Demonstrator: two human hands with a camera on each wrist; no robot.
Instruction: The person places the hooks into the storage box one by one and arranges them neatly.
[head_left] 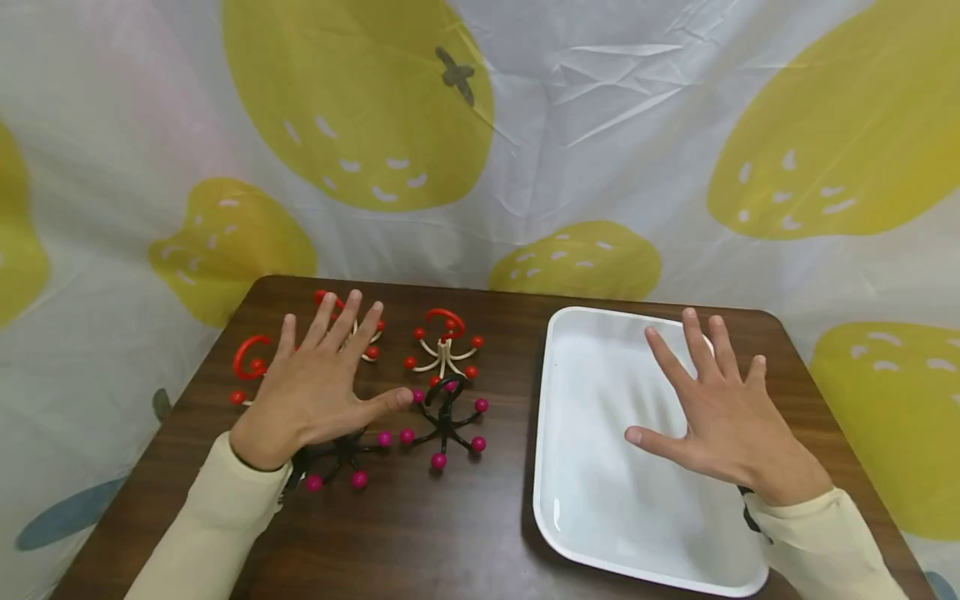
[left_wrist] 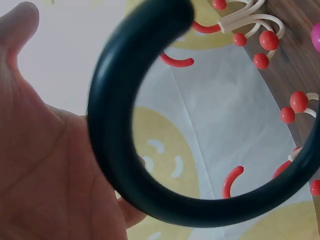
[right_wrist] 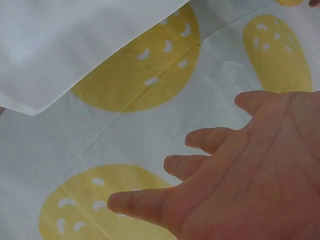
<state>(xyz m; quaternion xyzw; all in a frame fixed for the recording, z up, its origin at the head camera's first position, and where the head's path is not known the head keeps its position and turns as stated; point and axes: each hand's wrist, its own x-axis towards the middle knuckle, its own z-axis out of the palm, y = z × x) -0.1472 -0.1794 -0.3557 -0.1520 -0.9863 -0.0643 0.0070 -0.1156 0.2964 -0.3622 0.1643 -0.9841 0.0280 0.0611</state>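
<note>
My left hand (head_left: 311, 392) is spread, palm down, over a group of multi-armed hanging hooks with ball tips, holding nothing. Beside its thumb stands a black hook with magenta balls (head_left: 445, 421); a second black hook (head_left: 345, 450) is partly hidden under the hand. Behind the thumb is a cream hook with red balls and a red curved top (head_left: 444, 354). Two more cream-and-red ones are partly covered by the fingers and wrist. In the left wrist view a black curved hook top (left_wrist: 112, 105) looms close. My right hand (head_left: 731, 425), fingers spread, hovers over a white tray (head_left: 542, 417).
The tray takes up the right part of a dark brown wooden table (head_left: 480, 533). A white cloth with yellow fruit prints (head_left: 525, 167) hangs right behind the table and along its sides.
</note>
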